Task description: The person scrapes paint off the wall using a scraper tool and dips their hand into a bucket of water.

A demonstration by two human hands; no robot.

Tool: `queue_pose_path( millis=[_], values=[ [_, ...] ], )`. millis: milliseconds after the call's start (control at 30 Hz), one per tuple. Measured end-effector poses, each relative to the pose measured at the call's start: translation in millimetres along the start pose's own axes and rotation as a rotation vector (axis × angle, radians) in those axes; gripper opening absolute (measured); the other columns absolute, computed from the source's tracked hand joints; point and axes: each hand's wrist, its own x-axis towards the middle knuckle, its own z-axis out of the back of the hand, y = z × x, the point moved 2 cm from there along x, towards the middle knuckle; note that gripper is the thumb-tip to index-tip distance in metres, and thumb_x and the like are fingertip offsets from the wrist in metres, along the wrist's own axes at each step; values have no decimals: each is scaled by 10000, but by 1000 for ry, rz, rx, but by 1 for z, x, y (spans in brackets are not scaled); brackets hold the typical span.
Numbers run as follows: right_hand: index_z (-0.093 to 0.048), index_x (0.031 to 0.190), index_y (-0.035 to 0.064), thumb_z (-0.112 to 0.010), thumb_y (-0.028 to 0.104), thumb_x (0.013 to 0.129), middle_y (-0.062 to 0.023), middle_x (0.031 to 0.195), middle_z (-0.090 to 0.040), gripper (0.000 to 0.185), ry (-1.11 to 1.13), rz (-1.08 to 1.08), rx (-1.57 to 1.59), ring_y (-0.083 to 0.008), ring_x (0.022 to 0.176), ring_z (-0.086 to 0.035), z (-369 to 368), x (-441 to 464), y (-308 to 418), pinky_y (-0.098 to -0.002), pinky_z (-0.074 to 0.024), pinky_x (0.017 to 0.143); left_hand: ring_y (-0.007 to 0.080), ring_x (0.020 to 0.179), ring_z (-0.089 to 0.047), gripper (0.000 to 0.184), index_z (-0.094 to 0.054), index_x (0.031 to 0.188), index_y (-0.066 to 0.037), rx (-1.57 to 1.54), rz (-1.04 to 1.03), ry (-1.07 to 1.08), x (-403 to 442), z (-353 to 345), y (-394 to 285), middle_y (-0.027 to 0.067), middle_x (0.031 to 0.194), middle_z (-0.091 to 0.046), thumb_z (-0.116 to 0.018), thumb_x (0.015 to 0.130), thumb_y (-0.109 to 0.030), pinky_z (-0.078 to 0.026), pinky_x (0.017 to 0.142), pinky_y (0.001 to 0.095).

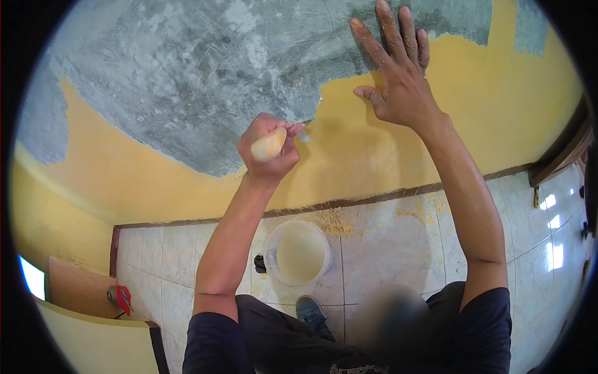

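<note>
Left hand (263, 128) grip clamped round a pale-handled tool (268, 146); right hand (402, 93) grip apart, fingers spread flat on wall up and right. Tool sits in the left fist, butt end toward camera, long axis running off to the wall; working end mostly hidden, can't confirm type. Key relation: ragged edge of yellow paint (367, 153) against grey patch (187, 81) lies just right of left fist, which is nearer. White bucket (270, 252) on tiled floor (386, 268) below, pale cloudy contents, maybe liquid.

Red object (124, 300) near brown panel (75, 287); tiled floor (180, 249).
</note>
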Motion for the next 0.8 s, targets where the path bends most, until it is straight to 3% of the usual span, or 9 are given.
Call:
queue_pose_path(
  millis=[67, 133, 233, 400, 500, 567, 600, 800],
  values=[
    [-176, 1586, 165, -776, 239, 712, -230, 1638, 61, 1062, -8, 5, 20, -465, 1491, 115, 0, 0, -2, -594, 62, 1159, 178, 749, -690, 266, -528, 900, 9, -15, -91, -7, 1, -2, 4, 63, 886, -540, -725, 780, 142, -598, 649, 281],
    [-179, 1585, 166, -779, 239, 711, -230, 1638, 60, 1063, 10, -5, 37, -466, 1490, 112, -5, -9, 3, -596, 61, 1159, 181, 724, -690, 245, -546, 876, 6, -34, 113, -11, 0, 1, 7, 61, 863, -552, -726, 776, 139, -586, 624, 272],
    [-184, 1585, 166, -774, 241, 718, -230, 1639, 56, 1051, -16, 1, -23, -471, 1490, 104, 0, 5, -3, -599, 58, 1159, 187, 603, -692, 239, -578, 805, -31, -18, 3, -113, 13, 0, 3, 78, 763, -610, -793, 739, 50, -544, 524, 278],
    [-191, 1584, 165, -732, 276, 763, -231, 1639, 44, 989, -33, 17, 40, -480, 1490, 84, -2, -2, -2, -609, 47, 1156, 170, 678, -684, 255, -564, 830, -13, 55, 85, -45, 1, -1, -1, 69, 827, -568, -780, 749, 96, -565, 572, 282],
    [-189, 1584, 163, -694, 319, 797, -234, 1639, 37, 948, 0, 7, 0, -482, 1490, 80, -3, -5, 0, -619, 41, 1151, 163, 703, -680, 303, -554, 882, -11, 102, -39, 56, 4, 1, -9, 69, 822, -571, -800, 735, 88, -566, 589, 278],
    [-191, 1584, 163, -705, 323, 788, -236, 1638, 40, 960, -21, -3, 9, -483, 1489, 83, -3, -2, -2, -623, 40, 1149, 151, 613, -689, 252, -576, 806, -40, 137, -143, -62, 7, -3, -7, 58, 726, -618, -803, 728, 35, -539, 534, 264],
    [-192, 1584, 165, -733, 302, 761, -234, 1638, 46, 994, 1, -16, 10, -482, 1489, 89, -2, 0, -2, -619, 45, 1150, 137, 628, -693, 247, -573, 808, -34, -150, 159, -191, 4, -6, 0, 52, 731, -622, -795, 735, 47, -546, 539, 256],
    [-199, 1581, 165, -759, 270, 743, -229, 1639, 50, 1013, 6, -13, 4, -475, 1490, 97, -1, 0, -2, -610, 46, 1154, 146, 638, -699, 226, -568, 814, -20, -80, 117, -119, 5, -7, 3, 54, 735, -618, -760, 753, 81, -559, 548, 259]
  ],
)
